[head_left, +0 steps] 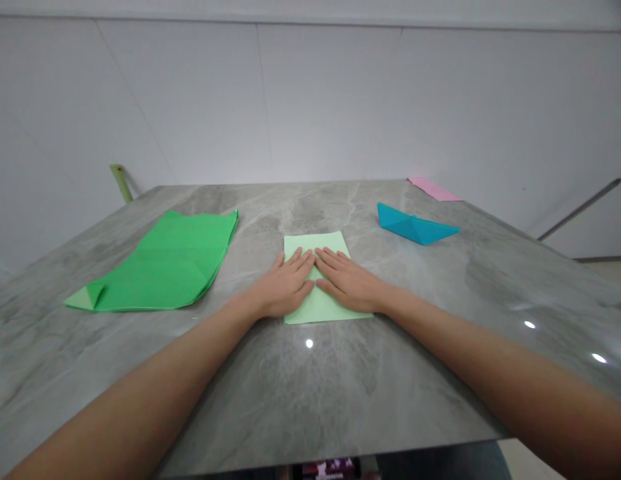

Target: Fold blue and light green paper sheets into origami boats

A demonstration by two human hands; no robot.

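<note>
My left hand point(285, 285) and my right hand point(346, 281) lie flat, side by side, on a pale green paper sheet point(315, 305). Their fingertips nearly meet over the sheet's middle, and the hands cover much of it. Neither hand grips anything. To the left of my left hand lies a larger, creased green paper sheet point(163, 263) with one corner folded over. A blue folded paper boat point(415, 225) lies on its side beyond my right hand.
All of this lies on a grey marble table point(310, 393). A pink paper sheet point(433, 189) lies at the far right corner, partly over the edge. A green post point(121, 182) stands beyond the far left corner, in front of a white wall.
</note>
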